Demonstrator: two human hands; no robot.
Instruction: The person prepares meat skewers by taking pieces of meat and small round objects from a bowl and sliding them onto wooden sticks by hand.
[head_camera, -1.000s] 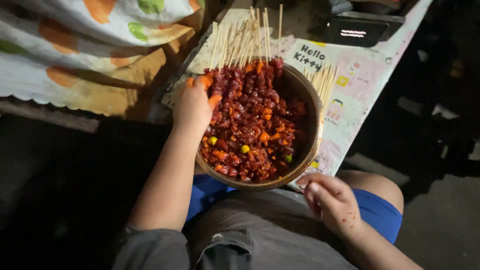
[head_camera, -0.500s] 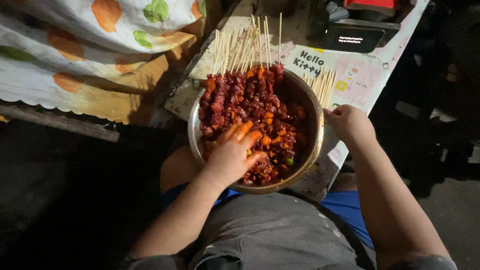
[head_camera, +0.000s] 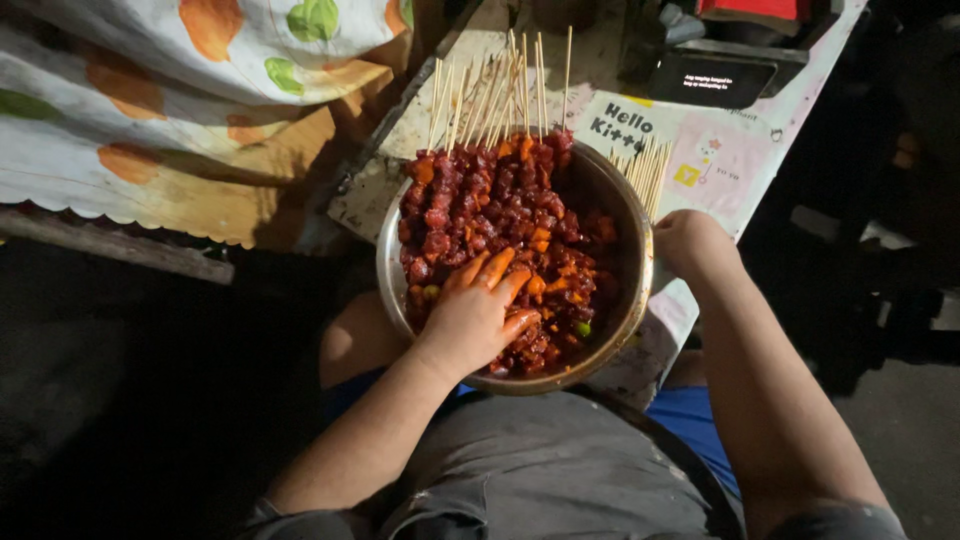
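My left hand (head_camera: 478, 318) lies in the metal bowl (head_camera: 632, 300), fingers spread flat on the red marinated meat (head_camera: 500, 210), grasping nothing. My right hand (head_camera: 690, 243) is just outside the bowl's right rim, fingers curled by the loose bamboo sticks (head_camera: 648, 172); grip unclear. Skewers (head_camera: 500, 90) poke over the far rim. Bowl rests at the table's (head_camera: 730, 160) near edge, over my lap.

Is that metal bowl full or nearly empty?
Full: the metal bowl is heaped with red marinated meat pieces, skewered ones stacked at its far side.
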